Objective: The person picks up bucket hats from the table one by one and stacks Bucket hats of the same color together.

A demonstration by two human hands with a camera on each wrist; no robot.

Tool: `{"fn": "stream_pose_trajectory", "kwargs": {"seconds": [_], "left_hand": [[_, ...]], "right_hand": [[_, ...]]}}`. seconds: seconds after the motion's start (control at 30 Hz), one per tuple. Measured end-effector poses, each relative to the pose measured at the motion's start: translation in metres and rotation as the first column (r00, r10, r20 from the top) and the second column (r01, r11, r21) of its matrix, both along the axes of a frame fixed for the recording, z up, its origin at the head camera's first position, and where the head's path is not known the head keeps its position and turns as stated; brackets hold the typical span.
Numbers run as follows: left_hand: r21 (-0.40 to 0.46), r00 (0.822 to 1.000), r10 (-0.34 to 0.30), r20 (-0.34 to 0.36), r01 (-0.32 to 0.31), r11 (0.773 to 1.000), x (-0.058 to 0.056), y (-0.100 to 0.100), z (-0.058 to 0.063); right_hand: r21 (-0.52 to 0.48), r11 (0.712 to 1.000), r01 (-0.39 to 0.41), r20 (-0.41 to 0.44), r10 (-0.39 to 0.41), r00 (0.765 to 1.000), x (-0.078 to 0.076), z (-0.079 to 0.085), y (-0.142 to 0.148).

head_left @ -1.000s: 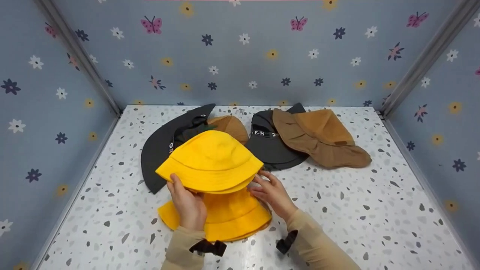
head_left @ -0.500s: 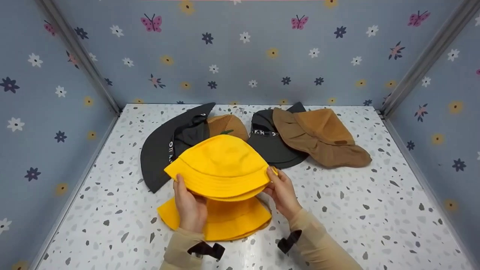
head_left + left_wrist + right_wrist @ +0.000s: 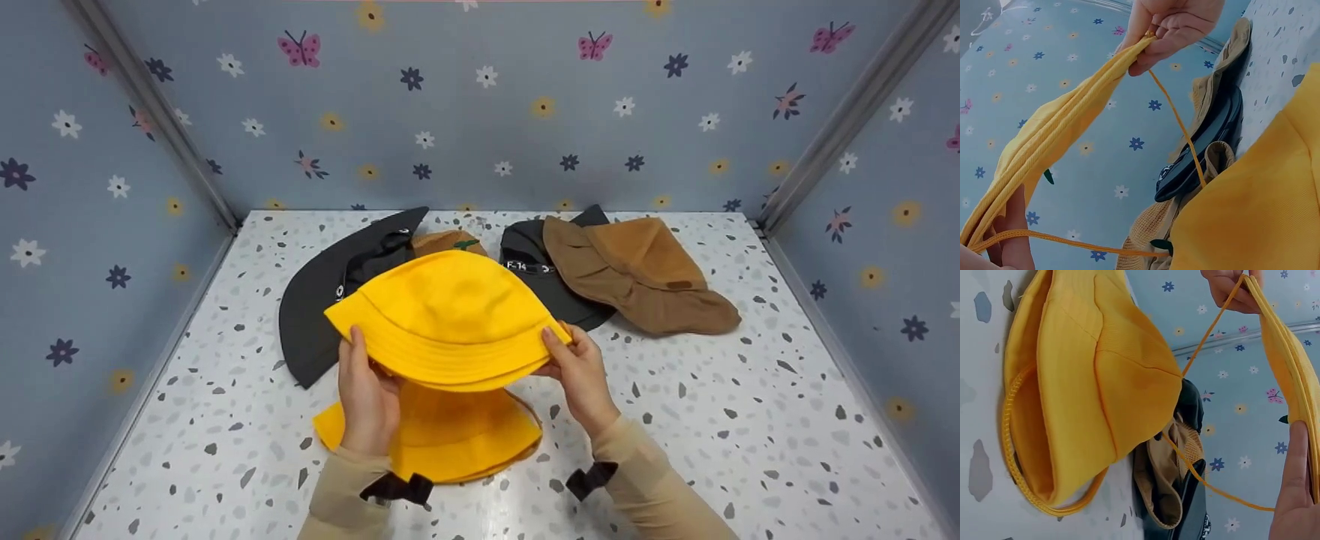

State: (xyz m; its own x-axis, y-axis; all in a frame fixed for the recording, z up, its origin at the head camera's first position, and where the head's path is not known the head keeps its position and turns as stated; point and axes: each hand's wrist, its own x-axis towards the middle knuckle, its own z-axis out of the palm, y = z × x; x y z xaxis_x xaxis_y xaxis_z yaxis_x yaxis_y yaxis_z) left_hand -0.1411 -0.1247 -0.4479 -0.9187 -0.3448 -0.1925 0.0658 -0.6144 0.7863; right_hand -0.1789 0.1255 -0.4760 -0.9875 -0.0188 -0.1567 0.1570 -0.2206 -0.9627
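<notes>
A flattened yellow bucket hat (image 3: 450, 315) is held up by its brim between both hands. My left hand (image 3: 367, 401) grips the brim's left end, thumb in front and fingers behind. At the other end, my right hand (image 3: 585, 375) pinches the brim with its thumb on the front. An orange cord (image 3: 1176, 118) hangs in a loop from the held hat in the left wrist view. Below lies a second yellow bucket hat (image 3: 472, 439), partly hidden by the held one; its own cord (image 3: 1010, 439) curves along the brim in the right wrist view.
A wide-brimmed black hat (image 3: 307, 315) and a tan hat (image 3: 442, 241) with a green tab lie behind on the left. Back right, a brown flap hat (image 3: 645, 277) overlaps a black hat (image 3: 559, 296). Flowered walls (image 3: 480, 105) enclose the speckled table (image 3: 712, 420).
My right hand has gone from loosely touching the brim's right end to pinching it. The held hat has shifted right, dipped, then risen again. The other hats stay put.
</notes>
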Motion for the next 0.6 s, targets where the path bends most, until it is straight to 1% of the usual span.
{"fn": "stream_pose_trajectory", "kwargs": {"seconds": [0.1, 0.13, 0.2, 0.23, 0.27, 0.33, 0.4, 0.5, 0.6], "left_hand": [[-0.038, 1.000, -0.004, -0.022, 0.003, 0.999, 0.000, -0.005, 0.007], [-0.064, 1.000, -0.001, -0.027, -0.001, 0.998, 0.000, -0.007, 0.009], [-0.135, 1.000, 0.010, -0.028, -0.014, 0.991, 0.001, -0.012, 0.013], [-0.187, 1.000, 0.017, -0.022, -0.021, 0.982, 0.002, -0.014, 0.015], [-0.245, 1.000, 0.027, -0.015, -0.029, 0.969, 0.003, -0.017, 0.016], [-0.352, 0.998, 0.055, -0.022, -0.059, 0.934, 0.004, -0.022, 0.018], [-0.444, 0.996, 0.080, -0.035, -0.087, 0.892, 0.005, -0.026, 0.019], [-0.537, 0.991, 0.110, -0.081, -0.136, 0.833, 0.006, -0.030, 0.020], [-0.623, 0.984, 0.141, -0.109, -0.178, 0.762, 0.006, -0.033, 0.020]], "right_hand": [[-0.005, 1.000, -0.001, -0.016, 0.001, 1.000, 0.004, 0.008, 0.001], [-0.002, 1.000, -0.003, -0.027, 0.003, 1.000, 0.005, 0.011, 0.001], [0.014, 1.000, -0.005, -0.059, 0.006, 0.998, 0.008, 0.016, 0.001], [0.032, 0.999, -0.005, -0.082, 0.008, 0.997, 0.010, 0.018, 0.001], [0.056, 0.998, -0.006, -0.106, 0.012, 0.994, 0.011, 0.020, 0.000], [0.117, 0.993, 0.001, -0.164, 0.019, 0.986, 0.013, 0.023, -0.001], [0.175, 0.984, 0.014, -0.213, 0.024, 0.977, 0.016, 0.024, -0.001], [0.230, 0.972, 0.036, -0.270, 0.028, 0.963, 0.018, 0.026, -0.002], [0.248, 0.967, 0.053, -0.303, 0.026, 0.953, 0.020, 0.027, -0.003]]}}
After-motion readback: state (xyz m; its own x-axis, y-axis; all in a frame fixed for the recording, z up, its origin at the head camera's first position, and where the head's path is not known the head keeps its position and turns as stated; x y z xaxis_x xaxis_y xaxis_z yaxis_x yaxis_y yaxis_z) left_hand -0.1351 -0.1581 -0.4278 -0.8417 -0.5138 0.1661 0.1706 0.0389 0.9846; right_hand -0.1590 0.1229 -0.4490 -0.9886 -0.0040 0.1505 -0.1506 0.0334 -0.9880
